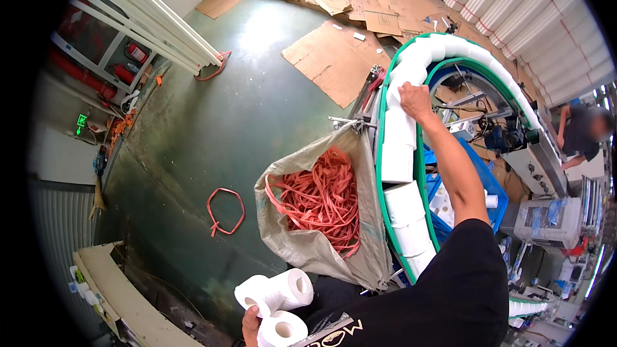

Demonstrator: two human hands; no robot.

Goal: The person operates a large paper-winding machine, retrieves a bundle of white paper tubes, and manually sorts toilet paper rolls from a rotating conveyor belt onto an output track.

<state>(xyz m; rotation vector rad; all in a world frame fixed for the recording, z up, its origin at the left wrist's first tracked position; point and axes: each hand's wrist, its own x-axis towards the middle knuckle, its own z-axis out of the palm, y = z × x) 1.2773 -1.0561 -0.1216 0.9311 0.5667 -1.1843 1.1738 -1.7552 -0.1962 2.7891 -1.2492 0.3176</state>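
Note:
Low in the view, my left hand (250, 326) is closed on white toilet paper rolls (283, 329). Three of them are bunched against my dark shirt, two with their core holes showing. My right arm stretches forward over a curved conveyor with green side rails (384, 187). Its hand (416, 101) is closed at a toilet paper roll (400, 130) in the line; the fingertips are partly hidden. White rolls lie end to end along the belt and round its far bend, with a small gap in the row nearer me.
A woven sack (273, 234) of red plastic ties (328, 199) hangs beside the conveyor. One red tie loop (225, 212) lies on the green floor. Flattened cardboard (334, 58) covers the floor ahead. A blue crate (482, 167) stands inside the bend; another person (581, 130) is at far right.

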